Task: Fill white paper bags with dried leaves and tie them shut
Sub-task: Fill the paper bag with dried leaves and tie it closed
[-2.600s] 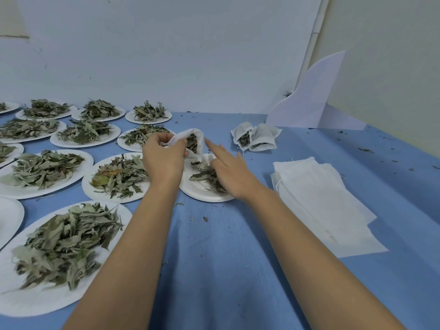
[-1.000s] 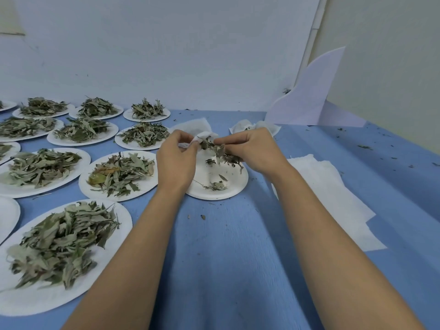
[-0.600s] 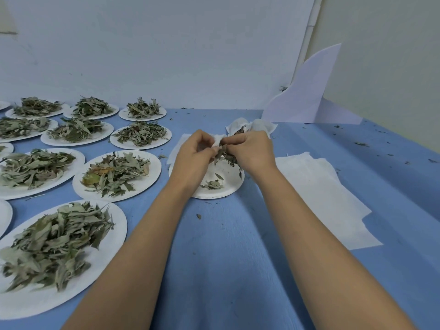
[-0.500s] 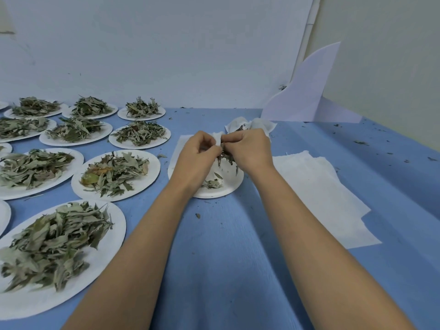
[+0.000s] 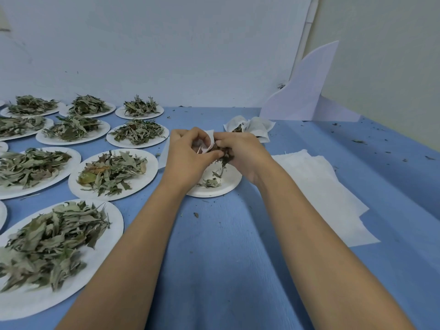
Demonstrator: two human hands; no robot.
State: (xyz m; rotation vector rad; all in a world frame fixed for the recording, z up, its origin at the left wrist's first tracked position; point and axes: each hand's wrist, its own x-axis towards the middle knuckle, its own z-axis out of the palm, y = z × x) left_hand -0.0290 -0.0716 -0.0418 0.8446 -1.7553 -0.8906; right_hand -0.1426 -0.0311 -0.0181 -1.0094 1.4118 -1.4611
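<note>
We see the small white paper bag (image 5: 209, 141) held up over a nearly emptied white paper plate (image 5: 232, 182), its mouth pinched open by the left hand (image 5: 188, 154). The right hand (image 5: 241, 151) grips a clump of dried grey-green leaves (image 5: 222, 156) at that mouth, so we judge the filling step is in hand and tying not yet begun. Next we would push the clump fully in, then gather the few leaves left on the plate. Two filled white bags (image 5: 252, 126) lie just behind. A stack of flat white bags (image 5: 316, 184) lies to the right on the blue desk (image 5: 226, 258), and heaped plates of leaves (image 5: 112, 172) stand to the left.
</note>
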